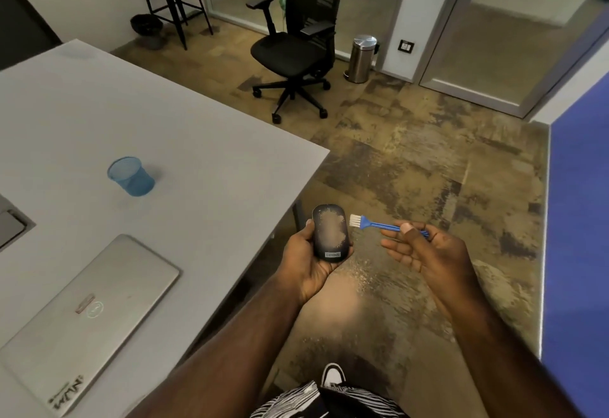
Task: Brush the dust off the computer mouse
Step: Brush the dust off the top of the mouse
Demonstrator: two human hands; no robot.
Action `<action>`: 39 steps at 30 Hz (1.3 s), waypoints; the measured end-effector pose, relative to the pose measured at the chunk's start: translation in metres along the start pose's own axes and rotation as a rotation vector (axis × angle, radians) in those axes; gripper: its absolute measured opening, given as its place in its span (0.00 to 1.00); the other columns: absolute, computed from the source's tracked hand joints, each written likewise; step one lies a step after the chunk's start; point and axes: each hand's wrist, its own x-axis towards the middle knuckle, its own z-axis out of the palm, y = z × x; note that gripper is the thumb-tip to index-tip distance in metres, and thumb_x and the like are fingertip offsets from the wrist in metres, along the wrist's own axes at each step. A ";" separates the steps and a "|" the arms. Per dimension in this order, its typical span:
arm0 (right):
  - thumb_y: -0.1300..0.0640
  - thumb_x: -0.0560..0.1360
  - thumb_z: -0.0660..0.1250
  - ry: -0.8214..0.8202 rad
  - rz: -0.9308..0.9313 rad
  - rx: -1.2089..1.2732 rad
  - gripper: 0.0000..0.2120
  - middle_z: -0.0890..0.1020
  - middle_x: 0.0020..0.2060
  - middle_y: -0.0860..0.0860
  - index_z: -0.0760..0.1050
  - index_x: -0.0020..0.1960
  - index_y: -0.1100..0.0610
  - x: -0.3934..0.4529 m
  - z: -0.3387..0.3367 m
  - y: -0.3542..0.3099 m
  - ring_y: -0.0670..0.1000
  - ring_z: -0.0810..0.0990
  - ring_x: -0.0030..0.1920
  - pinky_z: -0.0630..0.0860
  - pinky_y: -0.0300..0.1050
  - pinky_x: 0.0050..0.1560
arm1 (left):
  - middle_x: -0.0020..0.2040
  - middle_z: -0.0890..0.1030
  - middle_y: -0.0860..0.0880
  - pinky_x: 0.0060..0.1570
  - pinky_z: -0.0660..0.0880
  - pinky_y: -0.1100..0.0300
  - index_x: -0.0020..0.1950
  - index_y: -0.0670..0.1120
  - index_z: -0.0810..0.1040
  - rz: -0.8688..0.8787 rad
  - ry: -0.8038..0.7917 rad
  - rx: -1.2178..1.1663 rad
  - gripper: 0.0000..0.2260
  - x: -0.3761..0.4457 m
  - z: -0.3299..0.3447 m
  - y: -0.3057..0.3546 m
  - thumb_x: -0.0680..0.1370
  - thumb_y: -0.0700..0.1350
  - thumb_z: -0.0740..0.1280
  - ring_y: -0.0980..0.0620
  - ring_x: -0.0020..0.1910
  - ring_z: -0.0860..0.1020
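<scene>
A dark grey computer mouse (330, 233) with a pale patch of dust across its top lies in my left hand (304, 261), held just off the table's corner above the floor. My right hand (428, 253) pinches the blue handle of a small brush (379, 225) between thumb and fingers. The brush's white bristles point left and sit just right of the mouse's upper edge, a small gap apart from it.
A grey table (164, 127) fills the left, carrying a closed silver laptop (85, 312) and a blue mesh cup (131, 176). A black office chair (298, 45) and a steel bin (362, 58) stand on the floor beyond. A blue partition (580, 220) runs along the right.
</scene>
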 end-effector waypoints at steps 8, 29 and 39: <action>0.60 0.80 0.63 -0.036 -0.052 -0.045 0.06 0.87 0.42 0.55 0.79 0.50 0.57 0.013 -0.026 -0.001 0.54 0.87 0.46 0.82 0.42 0.47 | 0.44 0.84 0.37 0.43 0.81 0.50 0.59 0.37 0.75 -0.008 -0.009 0.027 0.23 0.008 0.024 -0.028 0.83 0.54 0.51 0.40 0.43 0.80; 0.61 0.79 0.66 0.091 -0.114 -0.120 0.04 0.87 0.38 0.51 0.79 0.48 0.57 0.019 -0.065 -0.002 0.51 0.87 0.42 0.82 0.38 0.41 | 0.51 0.80 0.36 0.47 0.78 0.47 0.58 0.38 0.76 -0.052 0.026 0.089 0.22 0.010 0.058 -0.056 0.84 0.54 0.51 0.39 0.45 0.79; 0.57 0.78 0.67 0.153 -0.195 -0.140 0.04 0.87 0.39 0.50 0.80 0.48 0.51 0.032 -0.071 0.000 0.50 0.87 0.43 0.83 0.42 0.43 | 0.49 0.80 0.36 0.41 0.81 0.50 0.62 0.37 0.74 -0.067 0.024 0.108 0.23 0.009 0.064 -0.058 0.83 0.54 0.51 0.39 0.43 0.79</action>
